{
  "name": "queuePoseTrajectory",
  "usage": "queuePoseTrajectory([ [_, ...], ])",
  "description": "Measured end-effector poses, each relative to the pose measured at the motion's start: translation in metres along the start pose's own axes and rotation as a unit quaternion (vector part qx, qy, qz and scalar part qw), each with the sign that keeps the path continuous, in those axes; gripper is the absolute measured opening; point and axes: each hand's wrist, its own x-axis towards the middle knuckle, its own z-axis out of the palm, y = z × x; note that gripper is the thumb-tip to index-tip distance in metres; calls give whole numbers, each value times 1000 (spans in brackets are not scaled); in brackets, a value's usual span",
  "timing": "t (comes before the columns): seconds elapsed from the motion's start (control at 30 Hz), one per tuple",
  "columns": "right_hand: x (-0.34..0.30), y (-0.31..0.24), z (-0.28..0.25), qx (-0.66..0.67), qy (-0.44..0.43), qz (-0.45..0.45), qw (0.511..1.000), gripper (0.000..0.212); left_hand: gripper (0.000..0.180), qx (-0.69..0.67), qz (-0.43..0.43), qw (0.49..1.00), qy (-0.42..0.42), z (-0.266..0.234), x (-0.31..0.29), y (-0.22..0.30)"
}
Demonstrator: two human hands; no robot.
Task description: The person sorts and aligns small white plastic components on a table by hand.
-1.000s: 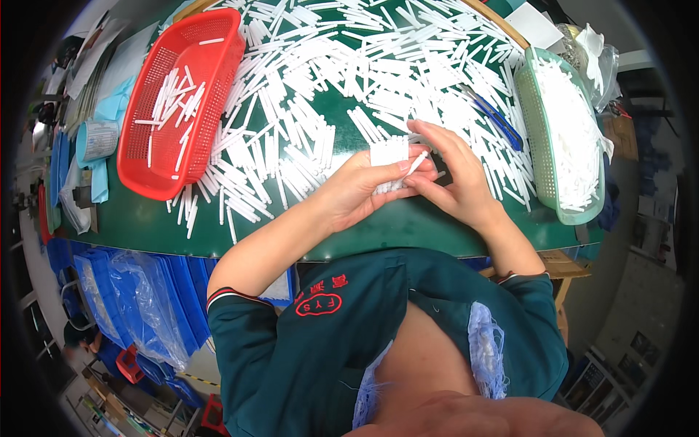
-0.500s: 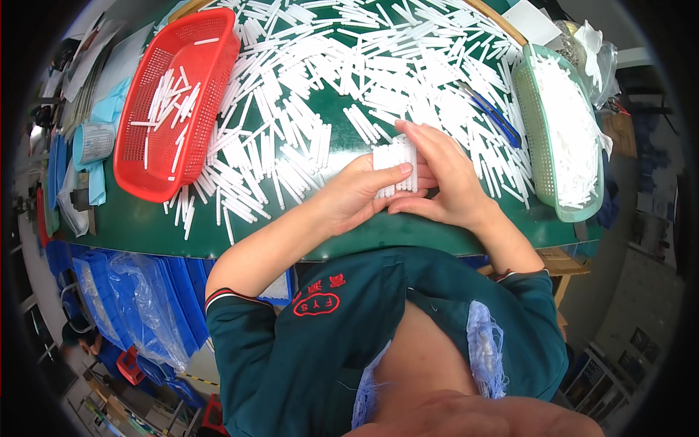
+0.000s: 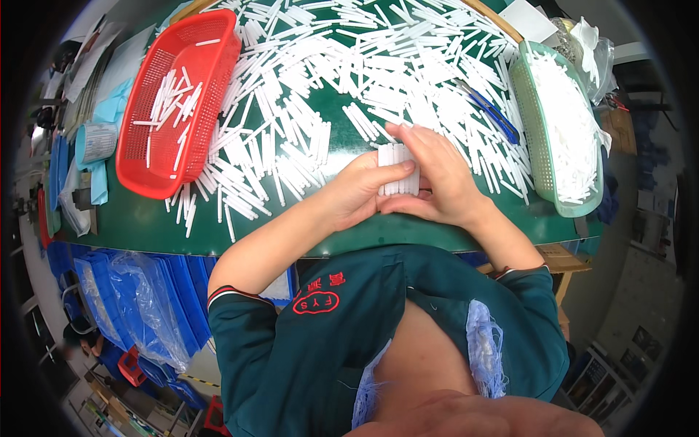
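A row of short white sticks point(image 3: 397, 187), lined up side by side, is held between my two hands just over the near part of the green table. My left hand point(image 3: 355, 191) grips it from the left, thumb laid across the front and fingers underneath. Cupped round its right side is my right hand point(image 3: 445, 178), fingers bent over the far edge and thumb below, hiding that end. Many loose white sticks point(image 3: 291, 135) of the same kind lie spread beyond my hands, a few just past my right fingertips.
On the left a red perforated basket point(image 3: 133, 164) holds some sticks. A pale green basket point(image 3: 540, 138) on the right is heaped with white pieces. A blue utility knife point(image 3: 491, 113) lies among the sticks. Blue bins point(image 3: 186, 291) stand below the table's left edge.
The sticks between my hands now sit more evenly lined up and turned more upright. My right hand has shifted slightly left around them. The baskets and loose sticks look unchanged.
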Motion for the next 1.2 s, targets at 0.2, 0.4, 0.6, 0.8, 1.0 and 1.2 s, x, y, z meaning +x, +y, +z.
queuePoseTrajectory([
  [0.2,0,-1,-21,16,-34,-120,992,72,43,-92,39,994,-54,-10,-1,11],
  [0.4,2,-12,-9,-22,-116,-104,988,67,118,-102,32,985,-133,-3,2,18],
  [0.6,2,-17,-6,-41,-146,-108,983,65,122,-109,21,984,-140,-4,2,15],
  [0.8,3,-13,-11,-45,-148,-91,984,63,124,-94,27,986,-132,-3,2,20],
  [1.0,5,-12,-17,-59,-148,-78,984,60,124,-115,42,984,-132,-2,2,21],
  [1.2,4,-13,-13,-49,-151,-81,984,61,123,-124,42,983,-131,-4,4,18],
])
